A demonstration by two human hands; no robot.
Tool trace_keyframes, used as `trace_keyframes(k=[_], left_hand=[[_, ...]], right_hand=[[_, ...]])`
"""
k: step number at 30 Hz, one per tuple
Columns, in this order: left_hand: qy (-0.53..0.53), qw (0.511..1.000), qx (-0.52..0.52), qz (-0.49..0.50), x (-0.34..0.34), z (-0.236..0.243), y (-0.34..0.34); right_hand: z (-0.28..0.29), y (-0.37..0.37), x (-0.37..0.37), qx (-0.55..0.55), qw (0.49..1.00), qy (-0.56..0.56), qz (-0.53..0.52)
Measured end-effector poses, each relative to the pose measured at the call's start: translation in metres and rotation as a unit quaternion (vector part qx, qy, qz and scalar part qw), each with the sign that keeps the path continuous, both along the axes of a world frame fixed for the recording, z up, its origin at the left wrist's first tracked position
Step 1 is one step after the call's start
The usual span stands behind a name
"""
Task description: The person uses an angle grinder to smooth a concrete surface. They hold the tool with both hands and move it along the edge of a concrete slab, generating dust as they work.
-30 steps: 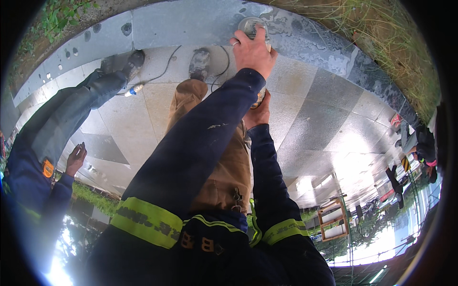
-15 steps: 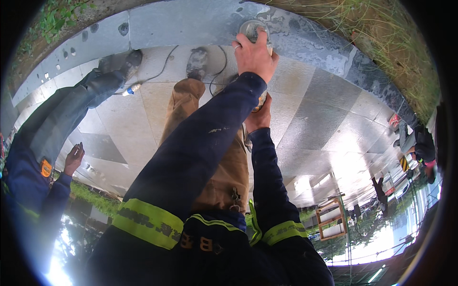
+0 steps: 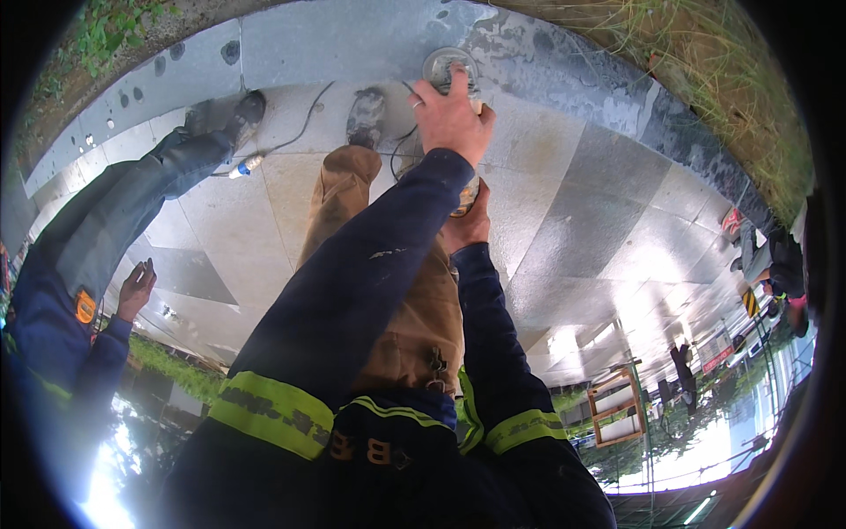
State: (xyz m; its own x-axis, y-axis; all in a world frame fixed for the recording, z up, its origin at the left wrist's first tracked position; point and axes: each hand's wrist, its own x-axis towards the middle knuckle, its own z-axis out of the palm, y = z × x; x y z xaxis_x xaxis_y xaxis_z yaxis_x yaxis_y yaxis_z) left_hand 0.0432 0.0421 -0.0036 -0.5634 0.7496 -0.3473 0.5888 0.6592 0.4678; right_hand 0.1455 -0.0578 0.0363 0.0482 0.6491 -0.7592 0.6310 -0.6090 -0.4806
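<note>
An angle grinder (image 3: 438,63) lies against the grey stone kerb (image 3: 344,40), its round head resting on the kerb face. My left hand (image 3: 451,122) presses down over the head from above, index finger stretched forward along it and the other fingers curled round. Behind it, my right hand (image 3: 474,222) wraps the rear body, of which only a narrow strip shows. Much of the tool is hidden by my hands and left sleeve. Whitish and dark patches (image 3: 590,75) mark the stone to the right of the head.
My dusty boot (image 3: 366,115) stands left of the grinder, near a black cable (image 3: 310,115) with a blue-and-white connector (image 3: 246,165). A co-worker's legs (image 3: 132,189) and hand (image 3: 137,286) are at the left. Dry grass (image 3: 696,70) borders the kerb. Other people (image 3: 775,264) are far right.
Both hands have shifted a little to the left with the grinder, its head sliding along the kerb and slightly nearer to me.
</note>
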Motion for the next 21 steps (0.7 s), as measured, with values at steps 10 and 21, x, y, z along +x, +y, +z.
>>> trace_keyframes(k=[10,21], left_hand=[[-0.029,0.999,-0.016,-0.023,0.019,0.003,-0.016],[0.019,0.999,0.014,-0.024,0.009,0.001,-0.016]], right_hand=[[0.006,-0.022,0.013,-0.013,0.999,-0.028,-0.009],[-0.001,-0.023,0.006,-0.008,0.999,-0.041,-0.002]])
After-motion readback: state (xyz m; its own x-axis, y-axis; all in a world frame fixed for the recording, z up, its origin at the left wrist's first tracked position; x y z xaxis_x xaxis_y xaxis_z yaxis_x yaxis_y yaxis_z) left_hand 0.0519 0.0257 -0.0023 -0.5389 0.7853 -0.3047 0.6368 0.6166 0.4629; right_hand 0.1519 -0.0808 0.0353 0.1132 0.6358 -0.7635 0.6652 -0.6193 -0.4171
